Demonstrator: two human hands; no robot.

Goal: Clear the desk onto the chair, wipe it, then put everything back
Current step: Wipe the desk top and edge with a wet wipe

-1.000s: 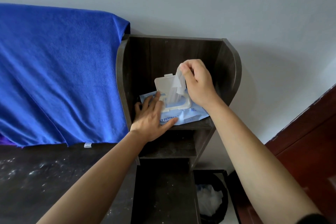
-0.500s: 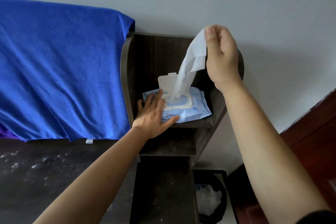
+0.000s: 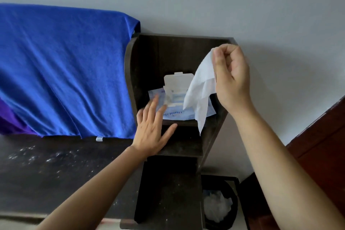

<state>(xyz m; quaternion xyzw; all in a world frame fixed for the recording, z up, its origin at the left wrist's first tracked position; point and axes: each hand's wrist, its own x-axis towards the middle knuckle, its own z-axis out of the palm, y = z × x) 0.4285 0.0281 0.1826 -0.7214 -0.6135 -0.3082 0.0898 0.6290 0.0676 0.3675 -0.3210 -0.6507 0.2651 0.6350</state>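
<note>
A blue pack of wet wipes [image 3: 174, 114] lies on the upper shelf of a dark wooden shelf unit [image 3: 130, 73], its white flip lid [image 3: 177, 82] standing open. My right hand [image 3: 230, 76] pinches a white wipe [image 3: 200, 89] that hangs free of the pack, in front of the shelf's right side. My left hand [image 3: 153, 129] is flat with straight fingers at the shelf's front edge, fingertips at the pack's left end. The dark desk top [image 3: 56, 170] at lower left is speckled with white dust.
A blue towel [image 3: 65, 69] drapes over something behind the desk, left of the shelf unit. A black bin [image 3: 229, 185] with a clear liner stands on the floor at lower right. A red-brown wooden panel [image 3: 321, 140] fills the right edge.
My right hand pulled the wipe up and out of the pack, then came down and right with it hanging free. My left hand slid back from on top of the pack toward the shelf edge.
</note>
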